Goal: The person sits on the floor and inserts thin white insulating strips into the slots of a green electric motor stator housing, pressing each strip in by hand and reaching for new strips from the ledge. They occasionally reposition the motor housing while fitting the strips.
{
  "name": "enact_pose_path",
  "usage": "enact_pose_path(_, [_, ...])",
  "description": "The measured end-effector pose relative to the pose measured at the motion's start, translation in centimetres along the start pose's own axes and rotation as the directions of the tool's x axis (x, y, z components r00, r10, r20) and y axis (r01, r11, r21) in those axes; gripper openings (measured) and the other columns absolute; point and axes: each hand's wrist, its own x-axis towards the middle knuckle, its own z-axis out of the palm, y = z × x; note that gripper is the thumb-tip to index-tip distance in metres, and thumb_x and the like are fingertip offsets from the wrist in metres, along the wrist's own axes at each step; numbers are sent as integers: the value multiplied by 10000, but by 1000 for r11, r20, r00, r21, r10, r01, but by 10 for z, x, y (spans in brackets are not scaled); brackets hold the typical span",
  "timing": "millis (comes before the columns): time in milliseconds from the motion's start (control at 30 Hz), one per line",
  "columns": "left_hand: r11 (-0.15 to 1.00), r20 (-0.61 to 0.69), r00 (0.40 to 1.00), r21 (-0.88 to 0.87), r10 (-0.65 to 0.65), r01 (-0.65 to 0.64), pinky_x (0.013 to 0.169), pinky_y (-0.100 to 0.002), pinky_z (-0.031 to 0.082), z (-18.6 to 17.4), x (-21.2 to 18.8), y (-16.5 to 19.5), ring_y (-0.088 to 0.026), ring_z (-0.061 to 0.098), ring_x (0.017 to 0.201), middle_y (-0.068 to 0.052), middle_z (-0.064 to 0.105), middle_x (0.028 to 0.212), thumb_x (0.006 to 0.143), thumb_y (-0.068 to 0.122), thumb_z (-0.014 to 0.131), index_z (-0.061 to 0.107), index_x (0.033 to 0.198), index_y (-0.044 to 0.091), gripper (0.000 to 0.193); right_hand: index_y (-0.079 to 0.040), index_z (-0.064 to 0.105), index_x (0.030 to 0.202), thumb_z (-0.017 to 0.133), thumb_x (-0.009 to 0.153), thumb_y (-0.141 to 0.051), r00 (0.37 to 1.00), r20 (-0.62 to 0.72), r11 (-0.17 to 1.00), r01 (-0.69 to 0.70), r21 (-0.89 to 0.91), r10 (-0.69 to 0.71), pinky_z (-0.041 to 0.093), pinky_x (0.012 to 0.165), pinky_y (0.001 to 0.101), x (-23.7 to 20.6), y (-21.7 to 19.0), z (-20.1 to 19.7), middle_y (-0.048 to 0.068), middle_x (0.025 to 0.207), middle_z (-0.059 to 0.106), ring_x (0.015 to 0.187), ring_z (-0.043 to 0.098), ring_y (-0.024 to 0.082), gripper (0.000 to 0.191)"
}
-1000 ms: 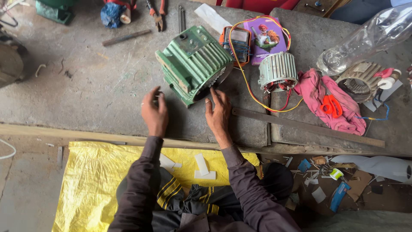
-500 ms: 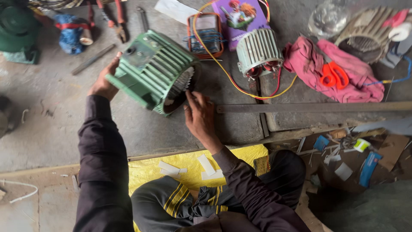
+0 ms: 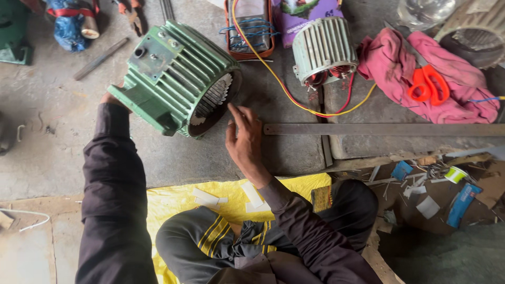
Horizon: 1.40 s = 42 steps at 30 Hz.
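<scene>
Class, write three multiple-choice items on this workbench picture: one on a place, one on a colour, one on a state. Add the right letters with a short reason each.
1. Where do the scissors lie?
A. on the pink cloth
B. on the yellow sheet
C. inside the motor housing

2. What colour is the motor housing?
A. red
B. green
C. black

3. What is the right hand doing?
A. gripping the scissors
B. open, fingers reaching toward the housing's open end
C. clenched around the steel ruler

Answers: 1 A, the orange handles rest on the pink cloth. 2 B, its ribbed shell is green. 3 B, the fingers are spread near the rim and hold nothing; the left hand is behind the housing.
</scene>
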Motion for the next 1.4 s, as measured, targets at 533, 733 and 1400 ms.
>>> enact_pose_path(533, [783,-51,984,600,-170,166,881,-329,538,9,6,-4,-243,656,1025,-132,689,1207,1088,266,529,586,1414,46,397,-58,601,1420,614,997,-50,995,78,995,61,-72,-56,448,986,439,-1,9,-2,80,1271,588,1182,579,252,424])
enact_pose_path(733, [963,-160,977,253,138,-95,986,-371,504,29,1,12,-245,611,1159,-142,632,1273,1104,327,536,611,1392,-3,444,-78,595,1429,623,969,-60,995,84,993,69,-95,-61,452,989,451,1,14,0,97,1252,586,1150,583,253,462])
enact_pose_path(1400, [796,-555,699,-604,-450,34,739,-293,534,342,-388,-3,-167,666,774,-95,705,832,1113,313,473,734,1112,-42,441,-69,608,1402,613,1054,-56,965,-148,959,237,153,-215,501,857,330,12,52,-31,80,1205,644,1063,611,187,348])
